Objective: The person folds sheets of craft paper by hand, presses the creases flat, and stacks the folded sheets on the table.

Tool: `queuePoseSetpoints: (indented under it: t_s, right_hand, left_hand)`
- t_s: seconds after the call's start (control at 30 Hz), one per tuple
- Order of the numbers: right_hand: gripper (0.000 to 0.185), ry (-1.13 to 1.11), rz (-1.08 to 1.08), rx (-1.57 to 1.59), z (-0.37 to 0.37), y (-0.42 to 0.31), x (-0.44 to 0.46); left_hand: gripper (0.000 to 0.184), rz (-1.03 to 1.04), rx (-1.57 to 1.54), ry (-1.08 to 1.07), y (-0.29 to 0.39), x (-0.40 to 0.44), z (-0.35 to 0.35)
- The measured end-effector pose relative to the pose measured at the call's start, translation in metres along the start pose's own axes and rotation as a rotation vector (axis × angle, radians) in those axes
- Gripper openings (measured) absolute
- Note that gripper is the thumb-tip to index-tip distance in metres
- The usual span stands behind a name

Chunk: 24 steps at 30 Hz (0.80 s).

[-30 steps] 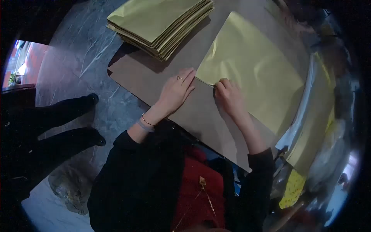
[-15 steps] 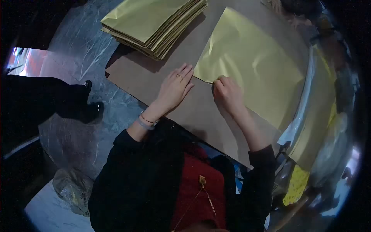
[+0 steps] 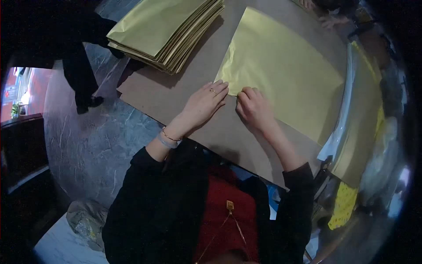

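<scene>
A large gold paper sheet point(image 3: 285, 66) lies on the brown board in front of me, creased near its left corner. My left hand point(image 3: 204, 105) rests flat, its stretched fingertips on that corner. Just to the right, my right hand point(image 3: 255, 108) is closed in a pinch at the sheet's near edge; the fingertips are partly hidden. Beyond my left hand stands a thick stack of gold paper point(image 3: 154, 28), its edges slightly fanned.
The brown board point(image 3: 169, 99) covers the work surface. At the upper right is another person's hand point(image 3: 334, 21). More gold paper point(image 3: 362, 114) lies at the right beside a yellow patterned piece point(image 3: 343, 204). A clear plastic bag point(image 3: 88, 220) sits lower left. A dark-clothed person point(image 3: 79, 66) is at upper left.
My left fingertips have moved right onto the sheet's corner, closer to my right hand. Creases have gathered at the left edge. The dark-clothed person at the left has moved further up the view.
</scene>
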State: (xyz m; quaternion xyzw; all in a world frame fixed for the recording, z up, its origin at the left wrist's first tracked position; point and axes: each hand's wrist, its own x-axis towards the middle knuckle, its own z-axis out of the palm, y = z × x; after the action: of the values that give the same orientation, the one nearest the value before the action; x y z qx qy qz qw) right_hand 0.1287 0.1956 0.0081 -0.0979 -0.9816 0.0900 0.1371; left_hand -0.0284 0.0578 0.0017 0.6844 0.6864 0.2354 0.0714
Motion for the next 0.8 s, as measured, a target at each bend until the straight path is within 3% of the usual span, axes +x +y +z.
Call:
queuePoseSetpoints:
  t_s: [0.17,0.3,0.5,0.67,0.8]
  right_hand:
    - [0.018,0.107,0.063,0.107,-0.003,-0.011,-0.001]
    - [0.034,0.136,0.189,0.197,0.012,-0.027,-0.004]
    - [0.045,0.022,0.273,-0.095,0.031,-0.043,-0.026]
    - [0.046,0.068,0.397,-0.095,0.011,-0.037,-0.062]
    - [0.031,0.212,0.478,-0.018,-0.005,-0.022,-0.078]
  left_hand:
    - [0.037,0.001,0.004,-0.020,0.005,0.005,0.000]
    - [0.038,0.019,0.074,-0.058,0.007,0.006,0.002]
    - [0.044,0.126,0.271,-0.077,-0.004,0.002,0.015]
    - [0.040,0.068,0.277,-0.182,0.027,0.012,-0.002]
    - [0.032,0.144,0.359,-0.052,0.022,0.018,-0.004]
